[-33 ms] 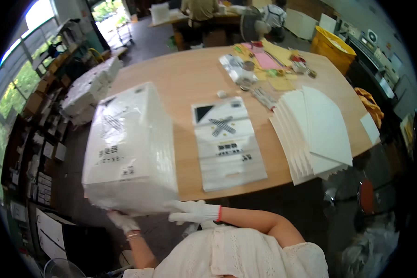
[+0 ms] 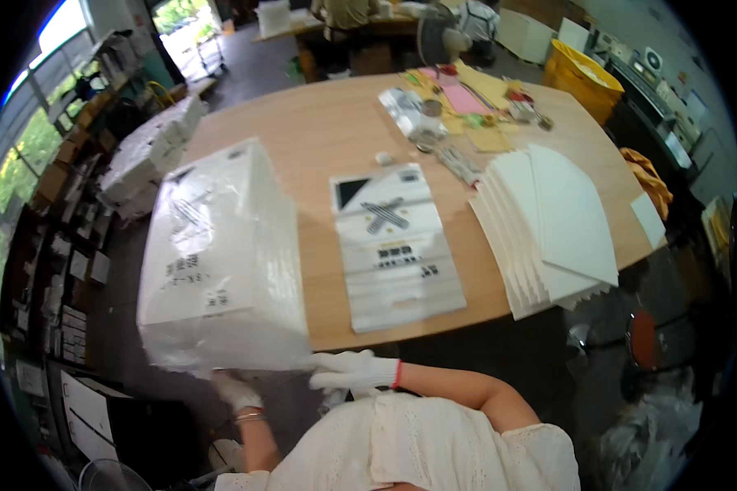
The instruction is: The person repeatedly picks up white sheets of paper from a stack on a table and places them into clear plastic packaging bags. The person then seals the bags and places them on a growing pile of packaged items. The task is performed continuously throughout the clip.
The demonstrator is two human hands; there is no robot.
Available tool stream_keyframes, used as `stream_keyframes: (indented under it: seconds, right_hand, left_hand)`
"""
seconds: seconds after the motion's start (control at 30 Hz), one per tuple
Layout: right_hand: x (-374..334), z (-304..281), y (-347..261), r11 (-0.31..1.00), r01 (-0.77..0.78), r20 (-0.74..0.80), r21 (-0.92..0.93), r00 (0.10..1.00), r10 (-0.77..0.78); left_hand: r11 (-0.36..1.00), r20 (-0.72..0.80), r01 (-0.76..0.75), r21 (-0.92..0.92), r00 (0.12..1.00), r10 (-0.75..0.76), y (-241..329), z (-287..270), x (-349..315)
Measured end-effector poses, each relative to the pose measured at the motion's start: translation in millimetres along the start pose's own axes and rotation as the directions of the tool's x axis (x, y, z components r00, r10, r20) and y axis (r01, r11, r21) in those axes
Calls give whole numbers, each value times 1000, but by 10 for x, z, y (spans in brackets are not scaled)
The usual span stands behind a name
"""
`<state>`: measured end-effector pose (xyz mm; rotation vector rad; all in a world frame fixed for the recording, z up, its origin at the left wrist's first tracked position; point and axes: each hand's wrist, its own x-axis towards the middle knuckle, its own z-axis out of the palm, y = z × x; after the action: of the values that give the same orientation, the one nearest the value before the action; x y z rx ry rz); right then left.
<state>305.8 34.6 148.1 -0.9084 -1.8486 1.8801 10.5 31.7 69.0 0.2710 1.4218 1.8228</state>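
A tall stack of packed bags in clear plastic wrap [image 2: 213, 245] stands at the left front of the table, its near end reaching past the table edge. My left hand [image 2: 237, 391], in a white glove, is just below that near end; its fingers are mostly hidden. Beside the stack's near right corner is my right hand [image 2: 354, 371], gloved too, fingers stretched toward the left and holding nothing visible. A flat white printed plastic bag [image 2: 397, 250] with a cut-out handle lies on the table to the right of the stack.
White sheets [image 2: 540, 229] lie fanned on the table's right side. Coloured papers, tape rolls and a silvery packet [image 2: 405, 112] are at the far end. A wrapped pile [image 2: 151, 151] stands left, a stool [image 2: 643, 338] right. Two people sit beyond the fan [image 2: 436, 41].
The whole view has shifted slightly. Both my hands have moved a little to the right relative to the wrapped stack.
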Motion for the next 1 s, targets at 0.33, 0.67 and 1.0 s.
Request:
stream_keyframes:
  seconds: [0.33, 0.67, 1.0]
  right_hand:
    - [-1832, -337, 1234, 804, -211, -613, 556, 550, 568]
    - [-821, -906, 1182, 555, 326, -593, 765, 693, 409]
    - [-961, -1789, 1480, 910, -415, -933, 16, 321, 163]
  left_hand:
    - [156, 974, -962, 226, 222, -40, -1547, 2316, -1485]
    - [254, 937, -919, 302, 236, -259, -1730, 2548, -1012]
    - [883, 657, 103, 457, 630, -414, -1144, 3086, -770]
